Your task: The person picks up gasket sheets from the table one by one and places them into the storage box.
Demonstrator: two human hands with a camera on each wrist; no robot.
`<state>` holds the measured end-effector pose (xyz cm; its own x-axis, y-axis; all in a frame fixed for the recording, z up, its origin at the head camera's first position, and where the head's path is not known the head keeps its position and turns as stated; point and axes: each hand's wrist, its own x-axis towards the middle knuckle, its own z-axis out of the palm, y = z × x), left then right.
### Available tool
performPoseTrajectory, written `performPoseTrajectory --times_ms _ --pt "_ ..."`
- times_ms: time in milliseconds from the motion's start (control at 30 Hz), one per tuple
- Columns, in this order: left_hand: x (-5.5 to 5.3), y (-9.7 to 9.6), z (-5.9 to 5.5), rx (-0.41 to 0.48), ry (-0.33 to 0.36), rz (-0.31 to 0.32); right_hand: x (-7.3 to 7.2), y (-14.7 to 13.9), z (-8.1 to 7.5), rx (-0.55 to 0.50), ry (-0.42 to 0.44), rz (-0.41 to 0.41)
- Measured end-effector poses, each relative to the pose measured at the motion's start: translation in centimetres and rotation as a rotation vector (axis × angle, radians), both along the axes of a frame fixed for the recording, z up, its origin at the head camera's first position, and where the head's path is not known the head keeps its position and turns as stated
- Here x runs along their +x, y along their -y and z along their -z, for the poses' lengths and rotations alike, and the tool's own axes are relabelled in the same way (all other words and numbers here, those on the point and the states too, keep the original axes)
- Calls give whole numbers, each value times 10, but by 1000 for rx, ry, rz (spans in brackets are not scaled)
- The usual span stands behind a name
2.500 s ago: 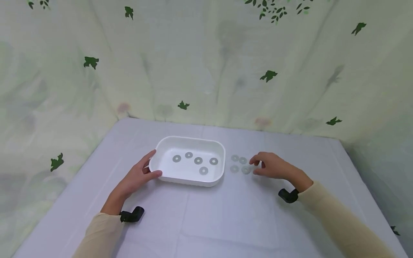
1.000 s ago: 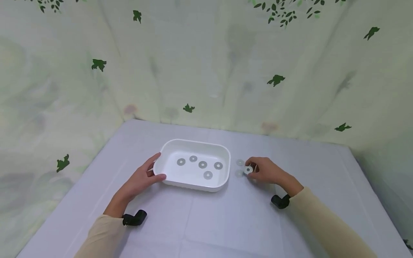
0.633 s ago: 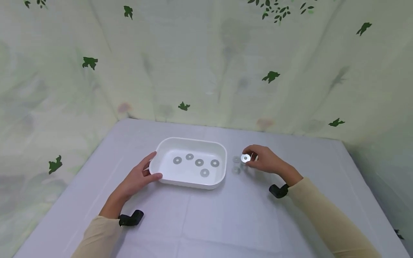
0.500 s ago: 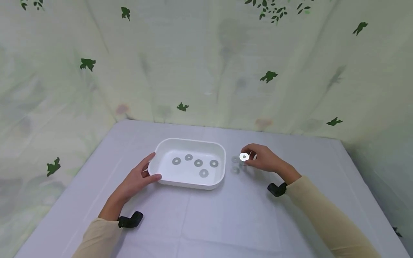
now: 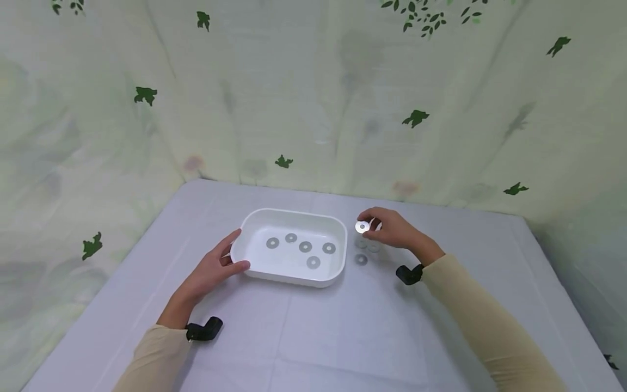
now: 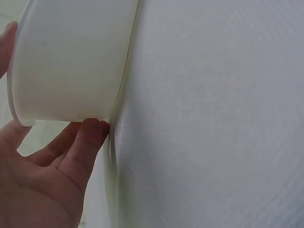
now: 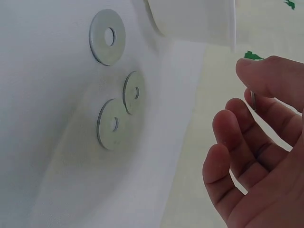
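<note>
A white rectangular tray (image 5: 294, 276) sits on the table with several flat grey metal washers (image 5: 306, 246) lying apart on its floor. My left hand (image 5: 210, 275) grips the tray's left end, the thumb at the near corner and fingers around the side; in the left wrist view, fingertips (image 6: 92, 128) touch its outer wall. Right of the tray, my right hand (image 5: 394, 228) pinches a shiny washer (image 5: 362, 227) between thumb and fingers, raised off the cloth. Below it lie three more washers (image 5: 361, 259), also large in the right wrist view, where the held washer (image 7: 253, 100) shows only its edge.
A white cloth covers the table (image 5: 303, 337). Behind it hangs a pale curtain (image 5: 313, 98) with green leaf prints. Each wrist bears a black camera, such as the right wrist camera (image 5: 409, 275).
My right hand took a washer from the group of loose ones, lifted it and carried it left and away from me, toward the tray's right end. My left hand stayed on the tray.
</note>
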<state>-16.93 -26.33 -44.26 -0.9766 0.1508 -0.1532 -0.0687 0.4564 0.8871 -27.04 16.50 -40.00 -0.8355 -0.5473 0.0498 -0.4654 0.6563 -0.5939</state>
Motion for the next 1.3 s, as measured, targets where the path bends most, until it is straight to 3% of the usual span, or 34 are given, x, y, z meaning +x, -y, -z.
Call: performPoseTrajectory --times_ms 300,500,800,1300 --pt "2 -3 6 -31 9 -4 -14 18 -9 -9 76 48" --pt "5 -2 2 -54 -8 -1 -23 41 -22 -17 100 50" --pt "-1 -2 -1 -48 0 3 -22 86 -38 -20 111 -28" --pt "0 1 -2 -29 13 -5 -4 171 -34 -46 152 -252"
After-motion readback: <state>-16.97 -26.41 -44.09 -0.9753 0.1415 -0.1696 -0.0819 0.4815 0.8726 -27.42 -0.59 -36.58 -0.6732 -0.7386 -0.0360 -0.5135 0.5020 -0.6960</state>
